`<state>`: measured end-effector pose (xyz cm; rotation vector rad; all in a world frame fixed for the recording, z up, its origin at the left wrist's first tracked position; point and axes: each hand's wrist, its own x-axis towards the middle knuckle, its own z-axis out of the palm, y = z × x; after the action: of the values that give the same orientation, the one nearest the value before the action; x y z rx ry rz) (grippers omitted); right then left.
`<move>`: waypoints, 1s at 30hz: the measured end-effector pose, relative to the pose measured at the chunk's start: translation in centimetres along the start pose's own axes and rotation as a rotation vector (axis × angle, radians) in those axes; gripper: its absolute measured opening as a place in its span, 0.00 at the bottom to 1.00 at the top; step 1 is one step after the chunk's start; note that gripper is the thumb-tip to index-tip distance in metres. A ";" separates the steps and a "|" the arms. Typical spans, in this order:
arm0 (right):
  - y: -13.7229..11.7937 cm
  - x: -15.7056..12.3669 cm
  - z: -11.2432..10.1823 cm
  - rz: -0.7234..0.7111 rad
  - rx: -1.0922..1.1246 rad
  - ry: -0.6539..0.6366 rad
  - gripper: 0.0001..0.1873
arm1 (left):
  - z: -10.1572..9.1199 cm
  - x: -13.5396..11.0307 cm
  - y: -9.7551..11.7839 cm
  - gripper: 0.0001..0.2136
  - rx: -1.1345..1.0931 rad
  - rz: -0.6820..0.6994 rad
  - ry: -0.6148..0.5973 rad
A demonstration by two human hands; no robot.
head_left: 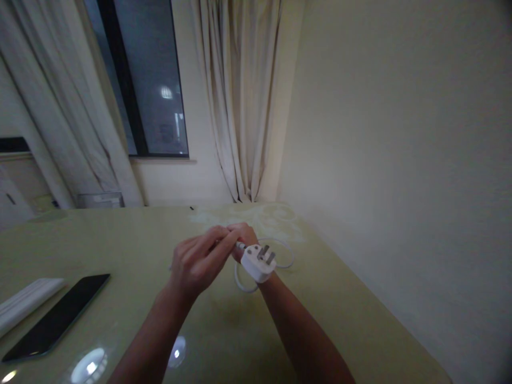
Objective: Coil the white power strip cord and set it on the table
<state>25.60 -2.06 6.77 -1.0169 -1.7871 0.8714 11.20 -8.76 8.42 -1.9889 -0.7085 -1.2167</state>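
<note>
Both hands meet above the middle of a pale green table point(120, 240). My right hand point(245, 237) is closed around a white charger plug point(258, 262), whose metal prongs point up and to the right. My left hand point(200, 264) pinches the end of the white cable point(286, 256) where it meets the plug. The cable loops on the table behind and below the plug.
A black phone point(56, 317) lies flat at the front left of the table, with a white flat object point(28, 304) beside it at the left edge. A wall runs close along the right side. Curtains and a dark window stand behind the table.
</note>
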 end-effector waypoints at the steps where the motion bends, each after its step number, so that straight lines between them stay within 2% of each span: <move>1: -0.2 -0.3 0.3 -0.053 -0.088 0.030 0.17 | -0.1 0.1 0.0 0.12 0.011 -0.044 0.002; 3: -0.7 -0.9 1.0 -0.096 -0.141 0.052 0.10 | -0.4 0.4 -0.2 0.10 0.014 -0.184 0.031; 4: -1.0 -1.1 1.4 -0.099 -0.128 0.050 0.10 | -0.5 0.6 -0.3 0.08 0.012 -0.260 0.052; 7: -2.2 -1.8 2.2 -0.125 -0.103 0.016 0.16 | -0.9 0.9 -1.1 0.09 0.032 -0.446 0.103; 10: -3.1 -2.3 2.0 -0.224 -0.152 -0.086 0.09 | -1.4 1.0 -2.2 0.13 0.025 -0.598 0.125; 13: -3.5 -2.5 1.5 -0.337 -0.273 -0.197 0.04 | -2.1 0.9 -3.2 0.13 -0.023 -0.738 0.123; 17: -3.4 -2.5 1.0 -0.553 -0.559 -0.209 0.07 | -3.0 1.0 -3.9 0.14 -0.097 -0.947 0.106; 20: -3.1 -2.5 0.8 -0.715 -0.747 -0.174 0.03 | -3.3 1.2 -4.1 0.16 -0.232 -1.141 0.061; 21: -2.9 -2.6 0.7 -0.762 -0.766 -0.149 0.06 | -3.3 1.2 -4.1 0.17 -0.296 -1.202 0.055; 25: -2.1 -2.8 0.5 -0.950 -0.667 -0.013 0.11 | -3.1 0.9 -4.4 0.23 -0.618 -1.379 0.090; 28: -1.5 -3.0 0.7 -1.065 -0.595 -0.029 0.15 | -2.5 0.4 -4.8 0.26 -0.845 -1.458 0.072; 30: -1.3 -2.9 0.9 -1.081 -0.570 -0.067 0.13 | -1.9 0.0 -5.0 0.25 -0.950 -1.518 0.067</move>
<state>25.26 -5.35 6.54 -0.1930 -2.2815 -0.2903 6.45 -7.17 10.44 -1.8547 -2.0534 -2.8502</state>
